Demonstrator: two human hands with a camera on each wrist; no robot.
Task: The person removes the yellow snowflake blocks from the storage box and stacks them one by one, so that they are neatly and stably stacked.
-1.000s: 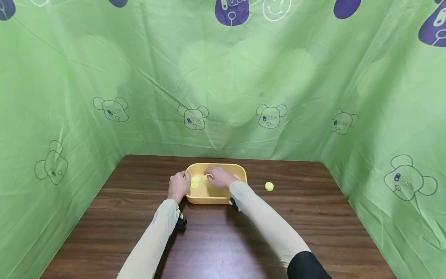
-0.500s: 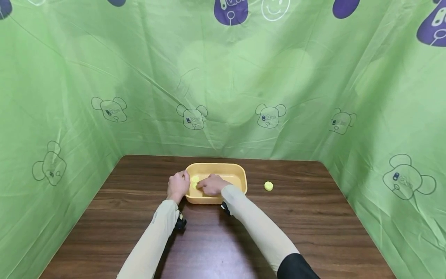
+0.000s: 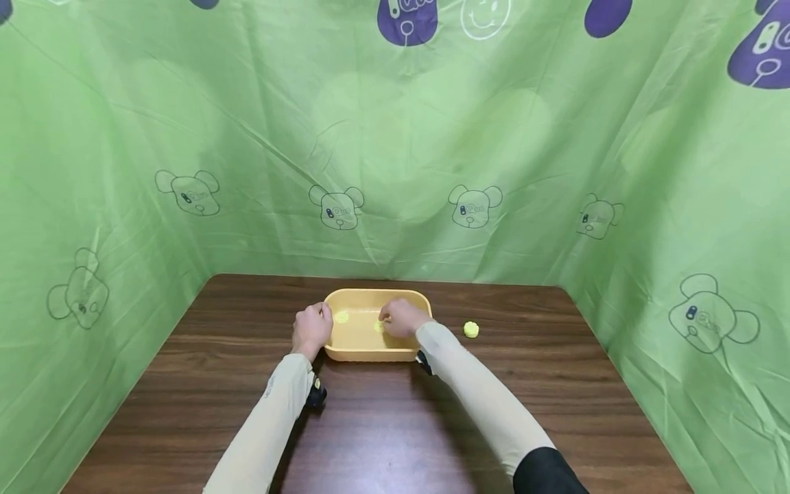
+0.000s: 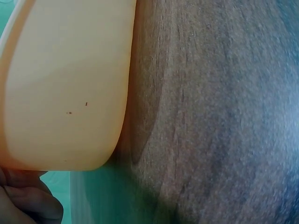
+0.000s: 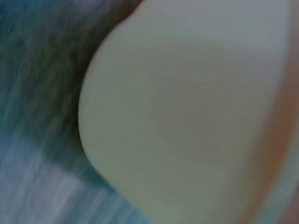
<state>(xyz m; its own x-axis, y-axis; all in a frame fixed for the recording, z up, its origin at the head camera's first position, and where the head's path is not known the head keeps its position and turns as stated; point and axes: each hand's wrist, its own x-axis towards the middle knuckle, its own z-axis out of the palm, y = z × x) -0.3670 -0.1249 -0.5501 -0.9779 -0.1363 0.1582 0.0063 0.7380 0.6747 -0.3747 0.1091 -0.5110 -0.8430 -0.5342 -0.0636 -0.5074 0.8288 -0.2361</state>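
A shallow yellow-orange plastic basin [image 3: 361, 356] stands on the table in the head view. My left hand [image 3: 311, 328] grips its left rim; curled fingers [image 4: 32, 200] show against that end in the left wrist view. My right hand [image 3: 404, 318] is inside the basin on its right side, fingers bent down at a small yellow scalloped piece [image 3: 378, 326], which it seems to pinch. A similar yellow piece [image 3: 341, 317] lies on the basin floor near the left end. The right wrist view shows only the basin's blurred outer side [image 5: 177, 116]; that hand's fingertips are hidden there.
Another yellow scalloped piece [image 3: 471, 329] sits on the dark wood table [image 3: 382, 425], right of the basin. Green printed cloth [image 3: 395, 240] hangs behind the table and along both sides. Each wrist wears a black camera, the left one [image 3: 316, 394] low over the table.
My right hand reached left to the pieces in the basin, then came back rightward, and one yellow piece moved right with it. My left hand stays on the rim.
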